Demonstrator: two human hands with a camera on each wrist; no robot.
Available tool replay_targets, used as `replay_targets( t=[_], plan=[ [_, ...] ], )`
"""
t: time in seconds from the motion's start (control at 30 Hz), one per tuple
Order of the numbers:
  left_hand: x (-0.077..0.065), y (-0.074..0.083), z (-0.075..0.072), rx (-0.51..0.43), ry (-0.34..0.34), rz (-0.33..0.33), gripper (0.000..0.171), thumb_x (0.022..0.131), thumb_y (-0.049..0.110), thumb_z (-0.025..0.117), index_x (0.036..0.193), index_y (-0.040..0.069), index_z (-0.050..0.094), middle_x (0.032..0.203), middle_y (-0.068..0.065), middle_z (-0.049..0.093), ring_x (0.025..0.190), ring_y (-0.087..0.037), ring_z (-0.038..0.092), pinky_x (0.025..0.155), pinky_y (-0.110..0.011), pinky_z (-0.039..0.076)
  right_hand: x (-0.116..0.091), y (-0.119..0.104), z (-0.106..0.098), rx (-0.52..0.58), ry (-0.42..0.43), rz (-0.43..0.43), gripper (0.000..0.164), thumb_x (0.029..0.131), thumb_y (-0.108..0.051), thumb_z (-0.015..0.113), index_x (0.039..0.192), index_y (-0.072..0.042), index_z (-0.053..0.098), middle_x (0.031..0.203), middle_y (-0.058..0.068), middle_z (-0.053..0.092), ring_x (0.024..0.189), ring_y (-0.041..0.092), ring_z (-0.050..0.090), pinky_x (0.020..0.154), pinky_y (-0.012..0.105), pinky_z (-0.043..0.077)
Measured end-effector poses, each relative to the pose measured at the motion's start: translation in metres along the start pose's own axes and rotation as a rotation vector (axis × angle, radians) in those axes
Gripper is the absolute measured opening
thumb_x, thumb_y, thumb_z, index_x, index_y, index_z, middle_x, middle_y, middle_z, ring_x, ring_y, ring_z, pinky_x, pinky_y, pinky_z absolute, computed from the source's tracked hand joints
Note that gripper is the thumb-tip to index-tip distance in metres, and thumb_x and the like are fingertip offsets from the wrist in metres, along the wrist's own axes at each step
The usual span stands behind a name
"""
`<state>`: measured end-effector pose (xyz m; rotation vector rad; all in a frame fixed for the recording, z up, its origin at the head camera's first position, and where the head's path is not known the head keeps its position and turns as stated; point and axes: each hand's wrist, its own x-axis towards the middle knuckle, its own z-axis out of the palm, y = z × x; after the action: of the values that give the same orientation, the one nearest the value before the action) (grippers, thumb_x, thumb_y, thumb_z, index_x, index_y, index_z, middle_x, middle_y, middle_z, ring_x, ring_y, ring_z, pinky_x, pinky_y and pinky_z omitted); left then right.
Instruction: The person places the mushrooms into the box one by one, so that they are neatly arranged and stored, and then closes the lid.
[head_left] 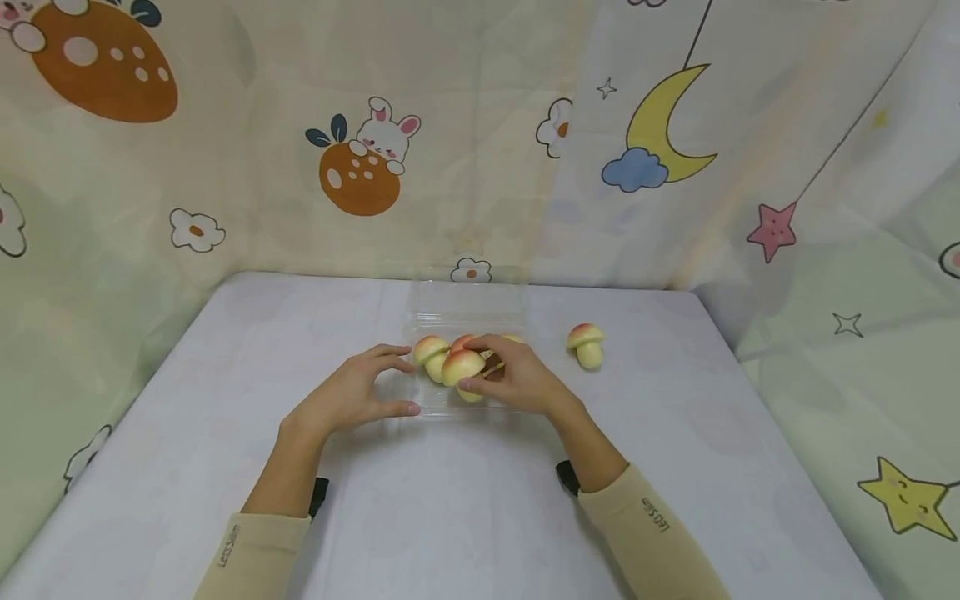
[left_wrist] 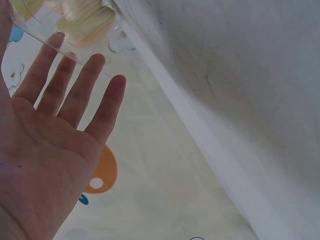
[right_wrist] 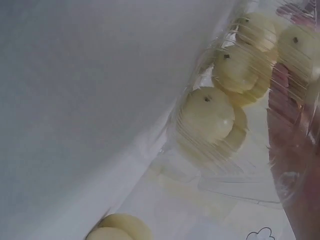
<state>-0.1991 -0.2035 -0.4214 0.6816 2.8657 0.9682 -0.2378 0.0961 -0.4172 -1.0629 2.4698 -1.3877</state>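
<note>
Three mushroom-shaped pieces (head_left: 431, 349) seemingly already placed in the clear box (head_left: 441, 403), a fourth piece (head_left: 461, 366) pinched by the right hand (head_left: 525, 377), left hand (head_left: 347, 395) beside it with fingers apart, and a fifth piece (head_left: 588, 348) left on the bench (head_left: 675, 450).

In the head view the right fingers (head_left: 491, 341) hide most of the rear mushroom (head_left: 460, 342) and leave a sliver of the second mushroom (head_left: 514, 337); the lid (head_left: 468, 300) of the clear box (head_left: 435, 410) fades into the backdrop (head_left: 480, 167) toward 12 o'clock, and both sleeves (head_left: 255, 550) run off at 7 and 5 o'clock. Whether the left fingers (head_left: 390, 358) touch the box cannot be told. The left wrist view cuts the box at 11 o'clock, its contents (left_wrist: 85, 22) blurred, and the left thumb (left_wrist: 4, 30) at 9. In the right wrist view the lone mushroom (right_wrist: 129, 227) is cut off at 7 o'clock, and the box's creased wall blurs the right fingers at 3.
</note>
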Motion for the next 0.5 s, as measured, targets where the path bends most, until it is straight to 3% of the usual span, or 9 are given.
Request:
replay_targets(
  t=[0.17, 0.5],
  plan=[
    [0.0007, 0.0003, -0.0003, 0.000, -0.008, -0.010, 0.066, 0.077, 0.059, 0.085, 0.125, 0.017, 0.071, 0.153, 0.003, 0.051, 0.140, -0.026, 0.050, 0.115, -0.050, 0.043, 0.0000, 0.0018, 0.0031, -0.027, -0.035, 0.059, 0.052, 0.090, -0.027, 0.082, 0.135, -0.012, 0.062, 0.132, 0.000, 0.065, 0.099, 0.016, 0.071, 0.086, 0.033, 0.061],
    [0.0008, 0.0005, 0.0005, 0.002, 0.004, 0.008, 0.066, 0.077, 0.059, 0.085, 0.125, 0.016, 0.071, 0.153, 0.000, 0.052, 0.140, -0.029, 0.050, 0.115, -0.053, 0.042, -0.0009, 0.0044, 0.0057, -0.059, -0.065, 0.050, 0.053, 0.088, -0.025, 0.085, 0.132, -0.008, 0.061, 0.124, 0.005, 0.063, 0.093, 0.020, 0.073, 0.087, 0.038, 0.062]
  ],
)
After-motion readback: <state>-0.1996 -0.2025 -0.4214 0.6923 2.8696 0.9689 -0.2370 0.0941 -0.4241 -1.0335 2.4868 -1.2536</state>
